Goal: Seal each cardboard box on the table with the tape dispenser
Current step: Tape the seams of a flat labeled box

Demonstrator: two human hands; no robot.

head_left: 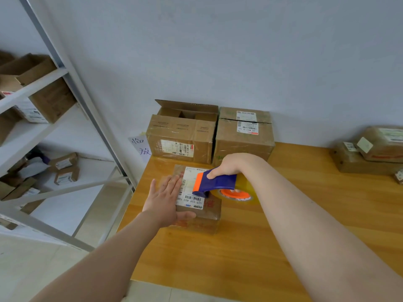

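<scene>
Box, small and labelled, lies near the counter's left edge, toward the back-left corner. The left hand lies flat on its top, fingers straight and thumb at the near edge. I judge this a brace, so the light box won't slide under the tape's pull. The right hand has its fingers wrapped round the dispenser, whose front end sits over the label with the roll off to the right, placed to draw tape across. At the back edge stand an open box and a shut box.
</scene>
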